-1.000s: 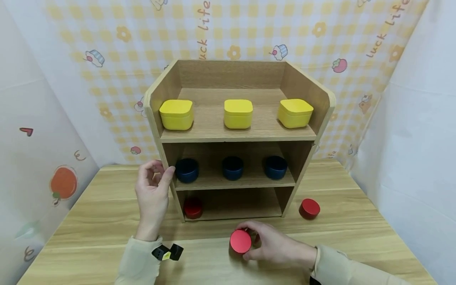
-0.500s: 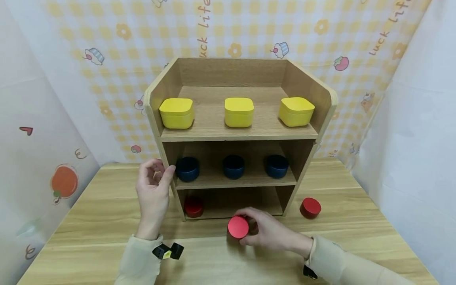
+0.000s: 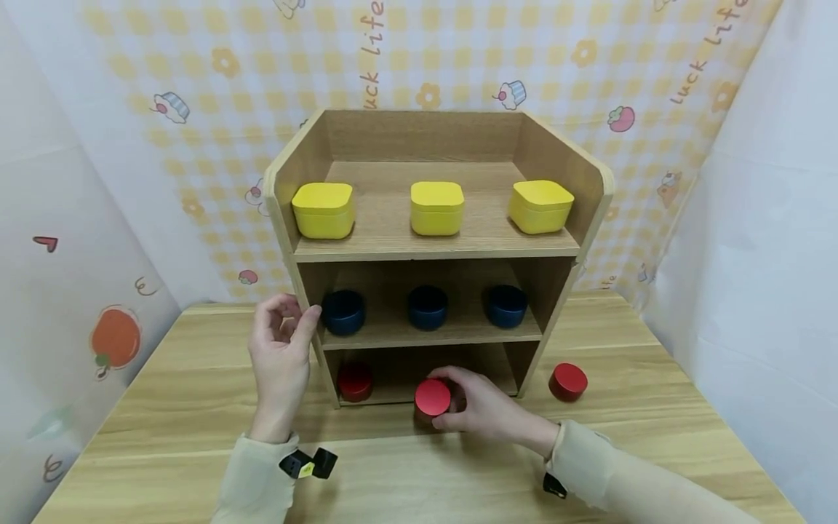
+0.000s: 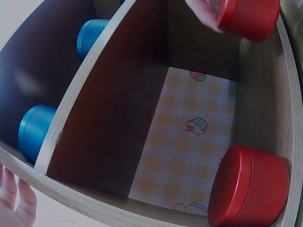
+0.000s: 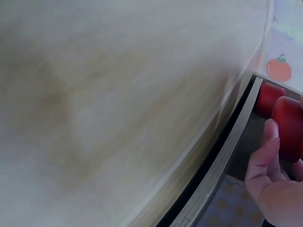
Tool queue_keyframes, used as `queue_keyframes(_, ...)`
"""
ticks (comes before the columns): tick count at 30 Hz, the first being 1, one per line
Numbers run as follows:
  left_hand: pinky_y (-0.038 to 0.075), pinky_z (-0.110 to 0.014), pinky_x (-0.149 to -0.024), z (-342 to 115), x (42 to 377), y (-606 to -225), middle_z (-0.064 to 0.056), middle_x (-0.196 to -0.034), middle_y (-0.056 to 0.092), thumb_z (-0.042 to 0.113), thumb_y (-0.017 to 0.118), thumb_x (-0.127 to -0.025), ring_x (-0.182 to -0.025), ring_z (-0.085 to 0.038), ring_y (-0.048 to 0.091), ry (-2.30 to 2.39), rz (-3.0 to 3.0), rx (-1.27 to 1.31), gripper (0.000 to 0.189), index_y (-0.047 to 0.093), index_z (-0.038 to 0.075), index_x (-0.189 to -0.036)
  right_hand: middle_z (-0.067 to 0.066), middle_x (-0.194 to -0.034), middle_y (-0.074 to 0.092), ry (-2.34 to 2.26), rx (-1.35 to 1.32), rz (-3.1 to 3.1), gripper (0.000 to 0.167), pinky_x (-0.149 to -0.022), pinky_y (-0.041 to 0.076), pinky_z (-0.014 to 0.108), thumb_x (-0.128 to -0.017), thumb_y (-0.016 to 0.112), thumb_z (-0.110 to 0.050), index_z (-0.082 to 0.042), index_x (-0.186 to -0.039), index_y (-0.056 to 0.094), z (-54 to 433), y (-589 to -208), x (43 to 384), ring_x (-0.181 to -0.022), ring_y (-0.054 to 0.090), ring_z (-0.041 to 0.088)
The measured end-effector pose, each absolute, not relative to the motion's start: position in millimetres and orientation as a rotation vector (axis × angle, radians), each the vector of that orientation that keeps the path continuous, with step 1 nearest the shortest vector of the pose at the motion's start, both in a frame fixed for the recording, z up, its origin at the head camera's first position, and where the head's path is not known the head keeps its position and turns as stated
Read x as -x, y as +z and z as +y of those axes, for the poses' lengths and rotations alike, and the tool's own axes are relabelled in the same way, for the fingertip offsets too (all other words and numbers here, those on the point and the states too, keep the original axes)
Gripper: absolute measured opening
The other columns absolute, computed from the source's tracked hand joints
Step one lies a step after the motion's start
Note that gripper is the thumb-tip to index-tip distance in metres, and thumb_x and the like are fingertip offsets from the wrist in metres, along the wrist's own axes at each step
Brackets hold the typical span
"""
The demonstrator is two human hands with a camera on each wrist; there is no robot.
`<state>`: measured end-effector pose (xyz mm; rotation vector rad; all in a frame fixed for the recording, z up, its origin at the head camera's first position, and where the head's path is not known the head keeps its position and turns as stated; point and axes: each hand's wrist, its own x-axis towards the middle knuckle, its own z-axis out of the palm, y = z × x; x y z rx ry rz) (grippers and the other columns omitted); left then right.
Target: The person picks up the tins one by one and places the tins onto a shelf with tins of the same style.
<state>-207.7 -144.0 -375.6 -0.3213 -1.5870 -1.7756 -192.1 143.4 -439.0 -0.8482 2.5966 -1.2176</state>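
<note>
My right hand [image 3: 481, 404] grips a round red tin [image 3: 433, 397], thumb on the near side and fingers on the far side. It holds the tin at the front edge of the bottom level of a wooden shelf [image 3: 425, 340]. In the left wrist view the held tin [image 4: 253, 19] appears at the upper right, above the shelf board. Another red tin [image 3: 356, 381] stands inside that level at its left end. My left hand [image 3: 281, 356] holds the shelf's left side panel, thumb at the front edge, curled fingers outside. A third red tin [image 3: 569, 382] lies on the table, right of the shelf.
Three blue round tins [image 3: 428, 307] stand in a row on the middle level. Along the top level are three yellow square tins [image 3: 436, 209]. The wooden table [image 3: 164, 437] meets a checkered cloth backdrop [image 3: 393, 65] behind, with white sheets at both sides.
My right hand has carried the red tin away from me, from the table's front area to the bottom level's front edge. The left hand has stayed at the side panel.
</note>
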Motion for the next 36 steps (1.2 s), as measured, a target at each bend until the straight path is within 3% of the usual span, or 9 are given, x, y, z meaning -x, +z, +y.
queue_keyframes(5,0.039,-0.02,-0.068,-144,207,-376,-0.004,-0.092,0.052,-0.006,0.067,-0.088,-0.081,-0.017,0.049,-1.779,-1.584,0.32,0.026,0.052,-0.009,-0.11,-0.006,-0.095,0.061,-1.235,0.774,2.587,0.06,-0.065,0.05,0.027,-0.079,0.083,-0.02,-0.009,-0.131,0.054,140,-442,200,-0.07,0.057,0.009)
queue_keyframes(14,0.038,-0.021,-0.069,-143,209,-376,-0.003,-0.091,0.051,-0.006,0.067,-0.089,-0.081,-0.016,0.048,-1.761,-1.59,0.335,0.027,0.051,-0.01,-0.11,-0.001,-0.091,0.061,-1.259,0.651,2.612,0.061,-0.057,0.049,0.029,-0.08,0.08,-0.02,-0.008,-0.133,0.052,138,-446,209,-0.061,0.055,0.011)
queue_keyframes(20,0.038,-0.02,-0.069,-144,209,-376,-0.002,-0.091,0.051,-0.009,0.066,-0.088,-0.082,-0.016,0.049,-1.768,-1.571,0.35,0.027,0.05,-0.012,-0.109,0.001,-0.098,0.062,-1.235,0.619,2.615,0.063,-0.062,0.049,0.029,-0.08,0.081,-0.02,-0.007,-0.134,0.051,134,-449,215,-0.069,0.057,0.011)
queue_keyframes(24,0.038,-0.02,-0.068,-145,209,-376,-0.003,-0.091,0.051,-0.007,0.067,-0.088,-0.082,-0.016,0.049,-1.758,-1.586,0.345,0.027,0.05,-0.011,-0.11,0.003,-0.099,0.063,-1.228,0.609,2.607,0.063,-0.061,0.049,0.03,-0.081,0.08,-0.019,-0.007,-0.135,0.05,131,-450,218,-0.065,0.058,0.012)
queue_keyframes(31,0.039,-0.02,-0.069,-145,210,-377,-0.003,-0.092,0.051,-0.008,0.067,-0.088,-0.083,-0.016,0.049,-1.766,-1.58,0.339,0.027,0.051,-0.01,-0.109,-0.002,-0.078,0.065,-1.252,0.566,2.558,0.064,-0.055,0.05,0.032,-0.084,0.078,-0.022,-0.009,-0.138,0.047,127,-451,221,-0.056,0.061,0.02)
queue_keyframes(36,0.039,-0.02,-0.069,-146,210,-378,-0.003,-0.092,0.051,-0.008,0.067,-0.088,-0.083,-0.016,0.049,-1.767,-1.581,0.345,0.027,0.051,-0.01,-0.11,0.002,-0.067,0.064,-1.305,0.522,2.512,0.065,-0.052,0.05,0.033,-0.084,0.077,-0.021,-0.008,-0.139,0.045,127,-454,223,-0.055,0.062,0.024)
